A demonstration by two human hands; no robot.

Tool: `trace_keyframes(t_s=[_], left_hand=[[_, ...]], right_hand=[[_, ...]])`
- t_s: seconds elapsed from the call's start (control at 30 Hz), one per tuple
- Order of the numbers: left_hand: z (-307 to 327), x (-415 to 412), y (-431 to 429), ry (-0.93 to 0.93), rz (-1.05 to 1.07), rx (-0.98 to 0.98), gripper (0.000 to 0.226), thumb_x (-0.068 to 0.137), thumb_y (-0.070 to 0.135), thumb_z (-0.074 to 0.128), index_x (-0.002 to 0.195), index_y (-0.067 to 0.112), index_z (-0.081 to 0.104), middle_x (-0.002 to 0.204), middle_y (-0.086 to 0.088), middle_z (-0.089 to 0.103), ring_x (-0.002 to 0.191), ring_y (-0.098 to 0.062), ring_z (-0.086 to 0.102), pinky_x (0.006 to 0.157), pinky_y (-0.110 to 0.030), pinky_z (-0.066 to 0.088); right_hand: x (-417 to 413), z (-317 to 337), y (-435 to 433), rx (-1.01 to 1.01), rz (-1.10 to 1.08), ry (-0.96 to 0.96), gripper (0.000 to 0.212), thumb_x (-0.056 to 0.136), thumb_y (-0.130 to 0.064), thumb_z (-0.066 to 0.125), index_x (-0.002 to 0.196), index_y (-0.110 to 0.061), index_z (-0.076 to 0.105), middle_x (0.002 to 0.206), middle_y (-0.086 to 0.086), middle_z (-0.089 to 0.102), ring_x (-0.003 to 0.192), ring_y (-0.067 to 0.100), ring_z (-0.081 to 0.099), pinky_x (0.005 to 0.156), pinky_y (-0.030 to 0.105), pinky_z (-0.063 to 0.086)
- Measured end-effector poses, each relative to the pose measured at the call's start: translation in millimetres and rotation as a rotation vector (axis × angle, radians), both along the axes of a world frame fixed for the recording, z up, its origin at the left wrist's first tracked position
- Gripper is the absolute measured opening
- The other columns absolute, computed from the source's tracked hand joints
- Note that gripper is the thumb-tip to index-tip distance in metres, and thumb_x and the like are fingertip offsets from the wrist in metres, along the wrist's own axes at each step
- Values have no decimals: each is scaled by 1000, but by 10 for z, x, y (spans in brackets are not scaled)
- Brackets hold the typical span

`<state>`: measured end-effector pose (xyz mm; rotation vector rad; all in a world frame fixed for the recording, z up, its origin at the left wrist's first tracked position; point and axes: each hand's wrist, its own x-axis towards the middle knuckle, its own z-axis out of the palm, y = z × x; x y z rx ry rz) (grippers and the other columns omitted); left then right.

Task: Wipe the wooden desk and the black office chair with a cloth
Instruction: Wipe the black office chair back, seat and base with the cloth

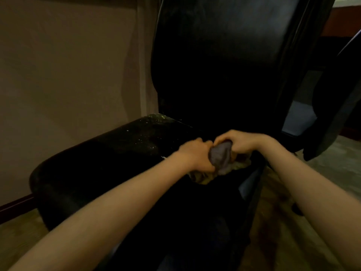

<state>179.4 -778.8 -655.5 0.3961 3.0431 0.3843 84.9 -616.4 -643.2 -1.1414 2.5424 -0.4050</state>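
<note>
Near the centre of the frame, slightly right and below the middle, both hands meet over the black office chair (224,55), bunching a cloth (220,156) between them. The left hand (195,155) is closed in a fist round the cloth's left end, knuckles up, and the right hand (241,143) curls over its right end, fingers wrapped down onto the fabric. The part of the cloth showing between the two fists looks greyish purple; yellowish folds hang out beneath both hands and lie on or just above the seat (109,163), though the dim light hides whether they touch it. Pale specks (150,130) dot the seat's far left corner, close to where it meets the tall backrest (214,79) that fills the upper middle of the frame. Both bare forearms reach in from the bottom corners. A plain beige wall (64,75) takes the upper left, with a dark baseboard (15,208) and wood-toned floor (19,237) at the lower left.
</note>
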Motion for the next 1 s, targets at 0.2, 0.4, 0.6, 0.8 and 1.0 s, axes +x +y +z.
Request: trace_keyframes(t_s=[0.2, 0.4, 0.6, 0.8, 1.0], left_hand=[[-161, -71, -571, -19, 74, 190, 57, 86, 33, 61, 134, 15, 37, 122, -15, 47, 114, -35, 46, 93, -41, 43], [-192, -343, -1683, -62, 259, 180, 53, 89, 34, 56, 134, 17, 35, 127, -15, 45, 119, -35, 43, 93, -39, 39], [61, -433, -2380, 191, 395, -12, 42, 83, 39, 61, 114, 13, 51, 119, -18, 58, 113, -37, 54, 86, -37, 45], [611, -50, -2321, 25, 231, 127, 23, 77, 37, 70, 86, 28, 51, 98, -1, 58, 98, -22, 57, 71, -26, 42], [5, 182, -2050, -201, 43, 112, 58, 84, 38, 63, 136, 29, 39, 119, -4, 58, 107, -23, 57, 77, -24, 44]], right_hand=[[-114, -264, -653, -168, -144, 19, 40, 79, 10, 55, 106, -19, 55, 113, 11, 55, 106, 26, 55, 87, 43, 51], [-262, -346, -2003, -21, -201, 307, 39, 79, -4, 53, 105, -31, 42, 118, 4, 48, 114, 24, 43, 95, 40, 37], [-322, -85, -2811, -13, -156, 431, 43, 82, -5, 54, 121, -19, 45, 124, 9, 49, 116, 29, 48, 92, 41, 43], [-171, 674, -2446, 54, 65, 175, 51, 70, 7, 69, 113, -17, 57, 108, 2, 58, 103, 16, 54, 90, 32, 45], [39, 138, -2487, 515, 62, -107, 60, 73, 4, 74, 125, -17, 53, 123, 2, 56, 111, 14, 50, 103, 32, 42]])
